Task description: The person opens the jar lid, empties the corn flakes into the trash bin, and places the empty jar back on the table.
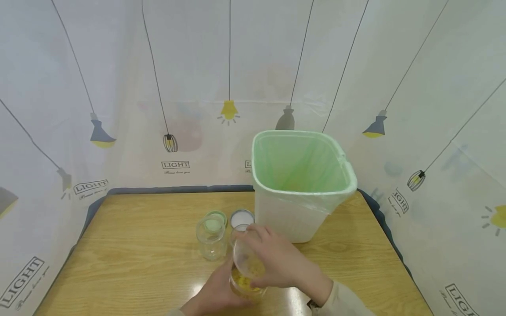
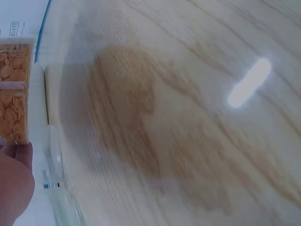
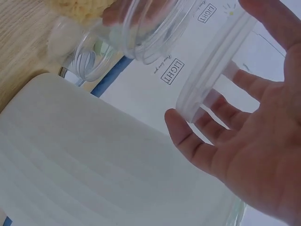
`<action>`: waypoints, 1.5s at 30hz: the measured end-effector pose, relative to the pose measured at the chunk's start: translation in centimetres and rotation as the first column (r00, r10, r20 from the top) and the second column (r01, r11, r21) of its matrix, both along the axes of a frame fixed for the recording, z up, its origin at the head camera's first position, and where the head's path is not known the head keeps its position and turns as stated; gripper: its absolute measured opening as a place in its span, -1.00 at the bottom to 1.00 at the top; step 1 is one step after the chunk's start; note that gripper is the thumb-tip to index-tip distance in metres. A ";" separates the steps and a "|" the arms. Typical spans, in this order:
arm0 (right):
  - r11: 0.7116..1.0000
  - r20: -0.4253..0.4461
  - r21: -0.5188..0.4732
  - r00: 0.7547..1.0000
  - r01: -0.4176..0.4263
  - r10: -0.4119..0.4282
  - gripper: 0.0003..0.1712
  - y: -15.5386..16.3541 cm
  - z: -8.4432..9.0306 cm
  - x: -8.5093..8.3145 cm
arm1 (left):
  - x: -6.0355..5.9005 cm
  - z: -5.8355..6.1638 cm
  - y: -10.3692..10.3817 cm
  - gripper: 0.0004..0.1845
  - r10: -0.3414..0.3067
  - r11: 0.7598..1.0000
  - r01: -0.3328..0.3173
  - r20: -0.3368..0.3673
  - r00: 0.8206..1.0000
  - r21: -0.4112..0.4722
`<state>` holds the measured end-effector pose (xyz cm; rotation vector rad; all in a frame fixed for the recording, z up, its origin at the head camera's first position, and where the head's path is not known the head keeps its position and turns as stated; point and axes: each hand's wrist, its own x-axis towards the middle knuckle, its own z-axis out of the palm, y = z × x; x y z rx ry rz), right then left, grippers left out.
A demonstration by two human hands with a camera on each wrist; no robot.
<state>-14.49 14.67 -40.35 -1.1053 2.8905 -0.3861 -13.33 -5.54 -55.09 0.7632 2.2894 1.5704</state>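
My left hand (image 1: pixel 219 287) grips a clear jar (image 1: pixel 247 290) of yellow-brown cereal flakes from its left side, low over the front of the table. The flakes (image 2: pixel 13 115) show through the jar's wall in the left wrist view, beside part of the left hand (image 2: pixel 14 188). Over the jar's mouth, my right hand (image 1: pixel 282 259) holds a clear round lid (image 1: pixel 243 256) by its rim. In the right wrist view the lid (image 3: pixel 211 66) is tilted and apart from the jar's threaded neck (image 3: pixel 148 33), with the right hand's fingers (image 3: pixel 181 132) around its edge.
A white bin with a pale green liner (image 1: pixel 302 193) stands right behind the hands. To its left is a clear glass jar (image 1: pixel 212 248), with another clear jar partly hidden by the right hand. Behind them lie a green-rimmed lid (image 1: pixel 215 215) and a grey-rimmed lid (image 1: pixel 242 217).
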 end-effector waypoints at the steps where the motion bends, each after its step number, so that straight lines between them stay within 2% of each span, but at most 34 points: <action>1: 1.000 -0.004 -0.020 1.000 0.006 -0.006 0.23 0.0 0.0 -0.1 | 0.0 0.0 -0.2 0.23 0.005 1.000 -0.005 0.001 1.000 -0.010; 5: 0.995 0.010 -0.079 0.999 0.052 -0.051 0.16 -0.1 0.0 -0.5 | 0.2 0.4 -1.1 0.19 0.025 0.998 -0.025 -0.002 1.000 -0.051; 8: 0.989 0.044 -0.115 0.995 0.095 -0.090 0.16 -0.3 0.2 -0.8 | 0.5 0.8 -1.9 0.19 0.051 0.993 -0.054 -0.034 0.998 -0.109; 11: 0.981 0.036 -0.151 0.993 0.120 -0.116 0.19 -0.5 0.3 -1.1 | 0.6 1.4 -2.7 0.18 0.057 0.987 -0.065 -0.064 0.996 -0.145; 17: 0.965 -0.039 -0.212 0.986 0.153 -0.165 0.17 -0.9 0.9 -1.9 | 0.2 3.4 -4.3 0.12 0.062 0.992 -0.068 -0.060 0.996 -0.107; 25: 0.942 -0.016 -0.260 0.974 0.213 -0.225 0.18 -2.0 1.9 -2.3 | -0.2 5.1 -6.7 0.08 0.039 0.995 -0.049 -0.110 0.993 -0.084; 29: 0.938 -0.019 -0.265 0.971 0.226 -0.239 0.20 -2.7 1.9 -2.6 | 0.0 6.0 -7.9 0.09 0.065 0.992 -0.076 -0.112 0.992 -0.097; 34: 0.935 -0.011 -0.273 0.971 0.228 -0.240 0.18 -3.4 1.6 -3.0 | 0.2 6.5 -9.6 0.11 0.109 0.987 -0.123 -0.126 0.986 -0.103; 38: 0.921 -0.003 -0.336 0.977 0.198 -0.211 0.14 -4.0 1.3 -3.3 | 0.3 6.4 -10.9 0.10 0.134 0.984 -0.148 -0.134 0.982 -0.101; 42: 0.906 0.002 -0.385 0.982 0.177 -0.191 0.11 -4.8 1.1 -3.7 | 0.4 6.3 -12.0 0.12 0.194 0.967 -0.209 -0.109 0.975 -0.148; 45: 0.889 0.016 -0.419 0.980 0.185 -0.196 0.09 -5.6 1.0 -4.0 | 0.5 6.2 -12.8 0.14 0.226 0.955 -0.244 -0.119 0.967 -0.171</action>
